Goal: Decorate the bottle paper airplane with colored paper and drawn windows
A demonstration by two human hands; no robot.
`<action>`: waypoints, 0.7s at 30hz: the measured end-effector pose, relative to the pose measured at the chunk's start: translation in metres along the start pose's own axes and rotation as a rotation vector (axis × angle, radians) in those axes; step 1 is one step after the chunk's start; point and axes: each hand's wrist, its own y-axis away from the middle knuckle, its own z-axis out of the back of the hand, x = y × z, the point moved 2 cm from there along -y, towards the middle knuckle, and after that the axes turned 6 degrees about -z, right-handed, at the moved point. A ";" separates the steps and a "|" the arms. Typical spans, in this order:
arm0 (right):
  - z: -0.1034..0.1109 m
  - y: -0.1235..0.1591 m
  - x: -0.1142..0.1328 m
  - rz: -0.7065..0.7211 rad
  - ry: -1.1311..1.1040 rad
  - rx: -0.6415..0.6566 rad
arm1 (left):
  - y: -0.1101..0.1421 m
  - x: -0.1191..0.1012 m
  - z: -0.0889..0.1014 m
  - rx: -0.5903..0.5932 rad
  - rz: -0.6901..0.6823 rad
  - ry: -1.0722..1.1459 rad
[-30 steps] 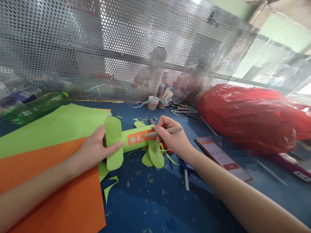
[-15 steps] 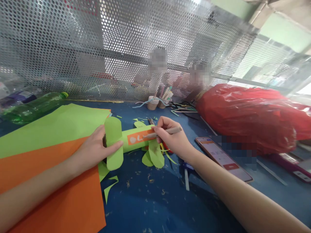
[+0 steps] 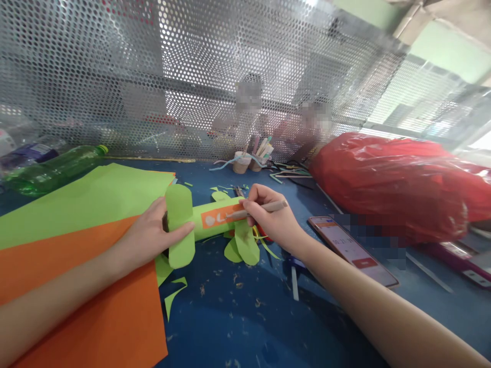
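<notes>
A green paper-covered tube (image 3: 207, 224) with green paper flaps lies on the blue table (image 3: 245, 317). It carries an orange strip (image 3: 220, 217) with white shapes on it. My left hand (image 3: 151, 236) grips the tube's near end, thumb pressed across a green flap. My right hand (image 3: 270, 217) is closed on a grey-brown pen (image 3: 261, 208) whose tip rests on the orange strip.
Orange paper (image 3: 95, 306) and green paper (image 3: 84, 202) sheets lie at left, a green bottle (image 3: 49, 171) behind them. A phone (image 3: 353, 250) and a red plastic bag (image 3: 387, 184) are at right. Cups with sticks (image 3: 249, 161) stand by the perforated metal screen (image 3: 192, 76). Paper scraps litter the table.
</notes>
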 end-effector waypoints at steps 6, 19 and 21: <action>-0.002 0.000 -0.002 0.016 -0.009 0.021 | 0.000 0.002 -0.001 -0.005 -0.004 0.000; -0.005 0.001 -0.006 0.042 -0.030 0.070 | -0.001 0.002 -0.002 -0.009 0.014 0.028; -0.005 0.001 -0.006 0.041 -0.021 0.069 | 0.000 0.001 -0.001 -0.012 0.011 0.009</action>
